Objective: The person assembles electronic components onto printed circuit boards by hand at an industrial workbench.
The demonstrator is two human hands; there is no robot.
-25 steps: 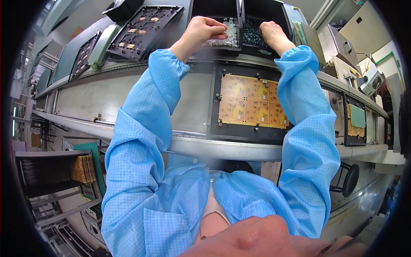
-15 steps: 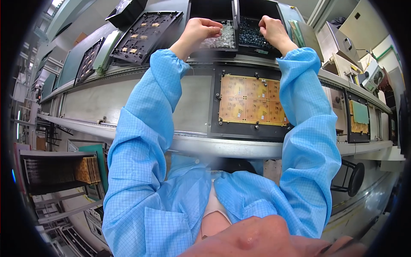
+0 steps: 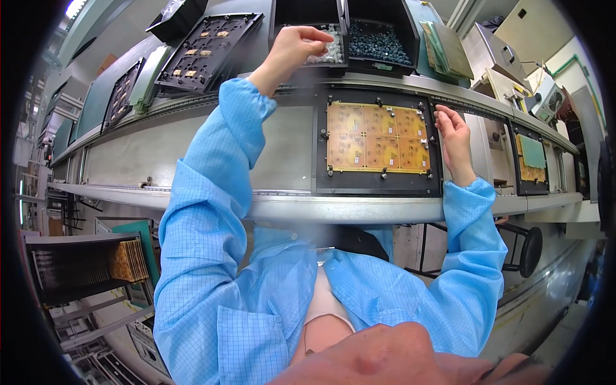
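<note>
My left hand (image 3: 296, 52) hovers over the black bin of small white parts (image 3: 330, 51). Its thumb and fingers are pinched together; whatever they hold is too small to name. Closed likewise at the fingertips, my right hand (image 3: 454, 138) is just right of a black carrier frame (image 3: 378, 183), with any held piece hidden. In that frame lies a yellow-brown circuit board panel (image 3: 364, 153), divided into several sections. A few small pale parts (image 3: 423, 142) sit on its right side. Beside the white parts stands a second black bin holding many small dark blue parts (image 3: 378, 46).
The frame rests on a conveyor with a metal front rail (image 3: 359, 208). Behind it, at left, leans a black carrier (image 3: 208, 54) with small boards. Green sheets (image 3: 443, 51) stand right of the bins. Farther right is another carrier with a green sheet (image 3: 532, 153).
My right hand has moved from the dark blue parts' bin toward me, down to the right edge of the carrier frame. My left hand stays over the white parts. The board's right side is now uncovered.
</note>
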